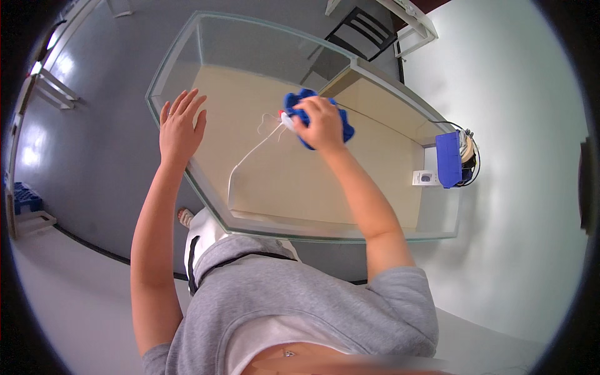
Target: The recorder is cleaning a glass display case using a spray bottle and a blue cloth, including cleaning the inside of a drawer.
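Observation:
My right hand [321, 123] is over the middle of a glass-topped display case [300, 236], fingers curled on a dark blue fabric item [348, 127] with a scalloped edge. By my thumb, a small white piece [287, 123] with a red tip shows; whether the hand grips it too, I cannot tell. A thin white cord [248, 153] runs from there towards the case's near left corner, with finer loose strands around its upper end. Above the case's left edge, my left hand [180, 123] is spread with nothing in it; I cannot tell whether it touches the glass.
At the case's right end sits a blue plastic bin [448, 159] holding a tape roll and dark cables, with a small white box [424, 178] beside it. A black slatted chair [364, 35] stands beyond the far edge. White wall [506, 164] borders the right side.

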Demonstrator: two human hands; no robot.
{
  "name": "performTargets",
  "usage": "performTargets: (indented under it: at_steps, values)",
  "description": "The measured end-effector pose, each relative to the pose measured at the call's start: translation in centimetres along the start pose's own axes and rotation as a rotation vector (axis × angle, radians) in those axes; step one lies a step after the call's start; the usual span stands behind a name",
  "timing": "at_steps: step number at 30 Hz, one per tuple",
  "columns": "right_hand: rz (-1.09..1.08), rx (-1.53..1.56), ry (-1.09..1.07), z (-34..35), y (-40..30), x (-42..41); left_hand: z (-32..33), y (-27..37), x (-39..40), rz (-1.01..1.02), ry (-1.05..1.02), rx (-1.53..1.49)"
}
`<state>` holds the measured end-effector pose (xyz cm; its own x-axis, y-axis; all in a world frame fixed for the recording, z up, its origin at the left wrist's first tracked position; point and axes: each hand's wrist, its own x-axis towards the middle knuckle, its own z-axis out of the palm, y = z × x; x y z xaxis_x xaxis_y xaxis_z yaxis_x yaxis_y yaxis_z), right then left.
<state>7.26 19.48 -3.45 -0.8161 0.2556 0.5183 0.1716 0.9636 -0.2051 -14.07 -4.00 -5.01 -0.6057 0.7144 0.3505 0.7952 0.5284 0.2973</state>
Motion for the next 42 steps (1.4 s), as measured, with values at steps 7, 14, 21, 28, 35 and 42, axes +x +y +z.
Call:
performTargets:
  at_steps: [7,14,21,28,35,42]
  values:
    - [0.168,-0.247,0.054,-0.5,8.6,0.8,-0.4,1.0,0.8,0.003,-0.046,-0.011]
    - [0.268,-0.409,-0.329,-3.5,2.5,-0.9,-0.2,0.1,0.2,0.004,-0.024,-0.003]
    - [0.351,-0.521,-0.344,-2.5,4.0,2.3,-0.5,0.8,0.7,-0.009,-0.038,-0.045]
    - [0.314,-0.572,-0.514,-4.3,1.3,-0.1,-0.5,0.4,0.2,-0.025,-0.035,-0.044]
    - [0.317,-0.546,-0.482,-3.3,4.7,3.3,-0.3,0.8,0.7,-0.017,-0.085,-0.03]
    - [0.291,-0.553,-0.593,-4.7,2.1,0.9,-1.3,0.7,0.6,-0.06,-0.121,-0.002]
